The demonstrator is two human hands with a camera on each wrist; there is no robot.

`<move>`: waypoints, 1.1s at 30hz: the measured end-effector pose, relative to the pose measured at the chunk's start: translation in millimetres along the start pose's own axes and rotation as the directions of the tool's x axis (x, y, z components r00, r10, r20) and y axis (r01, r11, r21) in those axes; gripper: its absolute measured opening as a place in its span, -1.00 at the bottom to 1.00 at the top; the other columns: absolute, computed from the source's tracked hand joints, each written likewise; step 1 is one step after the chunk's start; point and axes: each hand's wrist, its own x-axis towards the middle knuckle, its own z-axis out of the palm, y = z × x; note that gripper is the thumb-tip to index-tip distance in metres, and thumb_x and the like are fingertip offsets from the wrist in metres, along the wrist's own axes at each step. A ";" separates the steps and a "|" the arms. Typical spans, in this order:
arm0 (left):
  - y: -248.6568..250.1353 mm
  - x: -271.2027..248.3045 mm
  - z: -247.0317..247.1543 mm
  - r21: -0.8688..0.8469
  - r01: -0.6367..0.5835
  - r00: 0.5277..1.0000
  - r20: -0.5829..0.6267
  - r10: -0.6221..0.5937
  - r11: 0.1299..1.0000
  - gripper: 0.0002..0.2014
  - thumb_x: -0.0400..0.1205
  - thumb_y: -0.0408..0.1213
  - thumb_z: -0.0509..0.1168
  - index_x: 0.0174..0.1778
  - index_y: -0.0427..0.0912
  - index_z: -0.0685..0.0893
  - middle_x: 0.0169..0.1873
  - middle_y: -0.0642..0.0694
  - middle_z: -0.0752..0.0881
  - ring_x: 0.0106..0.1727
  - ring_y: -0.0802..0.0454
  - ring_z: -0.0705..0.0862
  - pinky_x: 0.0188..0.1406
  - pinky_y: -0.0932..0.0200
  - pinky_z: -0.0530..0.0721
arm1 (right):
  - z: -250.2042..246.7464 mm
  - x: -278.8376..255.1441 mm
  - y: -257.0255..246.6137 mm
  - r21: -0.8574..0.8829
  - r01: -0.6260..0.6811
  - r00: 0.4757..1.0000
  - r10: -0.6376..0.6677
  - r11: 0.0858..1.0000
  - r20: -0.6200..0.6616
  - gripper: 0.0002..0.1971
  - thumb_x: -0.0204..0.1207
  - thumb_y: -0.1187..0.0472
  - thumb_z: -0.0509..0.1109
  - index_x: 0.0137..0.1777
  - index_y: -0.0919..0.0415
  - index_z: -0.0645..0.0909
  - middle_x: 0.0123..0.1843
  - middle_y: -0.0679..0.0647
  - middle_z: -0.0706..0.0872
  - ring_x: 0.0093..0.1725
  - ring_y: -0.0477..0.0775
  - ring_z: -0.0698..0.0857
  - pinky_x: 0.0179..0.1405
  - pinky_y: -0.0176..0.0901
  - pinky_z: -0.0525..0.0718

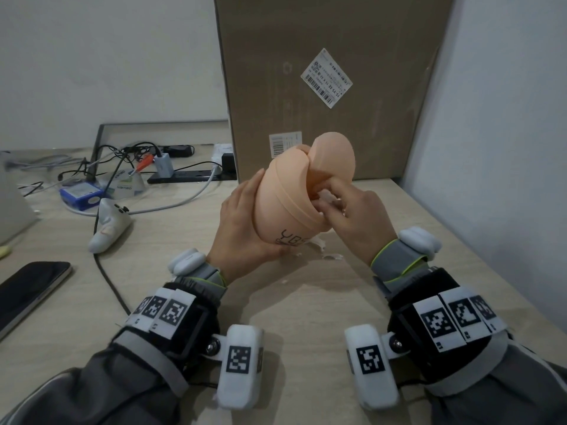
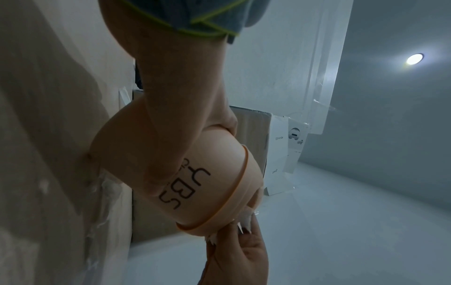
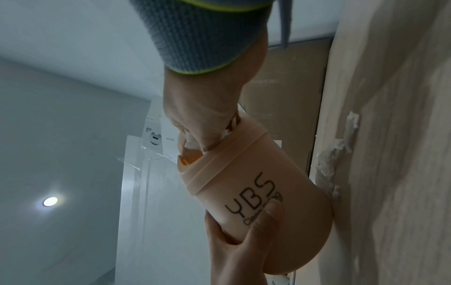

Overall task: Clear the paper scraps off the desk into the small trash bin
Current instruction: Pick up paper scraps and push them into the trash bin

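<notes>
Small peach-coloured trash bin (image 1: 285,207) is held above the middle of the surface (image 1: 306,302), tilted so its mouth faces up and toward the right hand; judged reason: tilting presents the opening for stuffing without letting contents spill. Left hand (image 1: 242,228) is wrapped around the lower body of the bin, thumb across the black "YBS" lettering, acting as the steadying hold. Right hand (image 1: 352,210) has its fingers bunched together on a wad of white paper scraps (image 3: 192,143) and is pressing it in at the bin's mouth, under the swing lid (image 1: 333,157), which stands tipped open. Bin: smooth matte plastic, rounded base, a raised band below the lid collar. More scraps (image 1: 325,251) lie on the surface just beneath the bin, torn, fluffy and tissue-like; a smaller fleck sits nearer the front edge. Judgement: task partly done, loose pieces remain to collect. Large cardboard box (image 1: 331,72) stands at the back edge; cables and a phone (image 1: 27,286) lie toward the left edge.
</notes>
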 end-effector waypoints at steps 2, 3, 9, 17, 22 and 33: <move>-0.1 0.2 0.2 0.001 0.005 1.000 0.000 -0.005 1.000 0.21 0.04 0.33 0.45 0.66 0.28 0.11 0.62 -0.10 0.37 0.43 0.25 0.21 0.53 0.05 0.25 | -0.1 -0.3 -2.0 0.042 -0.054 0.996 0.057 0.998 -0.070 -0.81 0.41 -0.04 0.37 -0.14 0.06 0.60 -0.32 0.00 0.78 -0.23 0.14 0.75 -0.30 0.00 0.63; -0.6 0.3 0.3 0.004 0.008 1.000 0.002 -0.008 1.000 0.21 0.04 0.33 0.45 0.67 0.29 0.10 0.62 -0.09 0.37 0.44 0.23 0.22 0.54 0.03 0.26 | 0.6 -0.8 -2.6 0.063 -0.069 0.992 0.075 0.996 -0.099 -0.80 0.39 -0.07 0.39 -0.20 0.04 0.59 -0.34 -0.02 0.77 -0.26 0.11 0.75 -0.30 0.03 0.65; -2.1 0.0 0.7 -0.006 0.018 1.000 0.006 -0.018 1.000 0.27 0.04 0.31 0.47 0.74 0.18 0.12 0.63 -0.08 0.36 0.48 0.16 0.23 0.56 -0.01 0.29 | 4.3 -1.9 2.2 0.019 -0.092 0.984 0.094 0.996 -0.152 -0.65 0.33 -0.19 0.33 -0.26 0.04 0.79 -0.33 0.05 0.58 -0.31 -0.02 0.53 -0.38 -0.39 0.37; 0.6 -0.5 0.4 -0.014 0.034 0.999 0.006 -0.034 0.999 0.34 0.03 0.32 0.46 0.80 0.07 0.13 0.62 -0.06 0.36 0.44 0.25 0.22 0.53 0.07 0.26 | 1.5 0.5 3.1 -0.006 -0.029 0.985 0.028 1.000 -0.172 -0.61 0.31 -0.19 0.35 -0.29 0.15 0.73 -0.35 -0.01 0.71 -0.30 -0.01 0.56 -0.34 -0.18 0.42; 1.0 -0.4 0.6 -0.029 0.066 0.998 -0.006 -0.066 0.997 0.36 0.01 0.35 0.48 0.79 0.04 0.16 0.61 -0.06 0.38 0.52 0.08 0.30 0.58 -0.04 0.34 | 0.1 2.2 1.0 0.086 -0.036 0.967 0.057 0.996 -0.250 -0.71 0.23 0.05 0.56 -0.11 0.15 0.63 -0.30 0.03 0.63 -0.40 -0.20 0.45 -0.37 -0.48 0.39; -4.2 1.0 2.6 -0.077 0.125 0.992 -0.022 -0.127 0.989 0.39 0.02 0.33 0.55 0.81 0.03 0.15 0.59 -0.10 0.42 0.59 -0.14 0.42 0.59 -0.36 0.46 | 2.0 -1.7 -4.9 0.250 0.063 0.975 -0.007 0.966 -0.221 -0.82 0.55 0.11 0.38 -0.20 0.15 0.74 -0.35 -0.05 0.76 -0.28 -0.12 0.69 -0.27 -0.27 0.61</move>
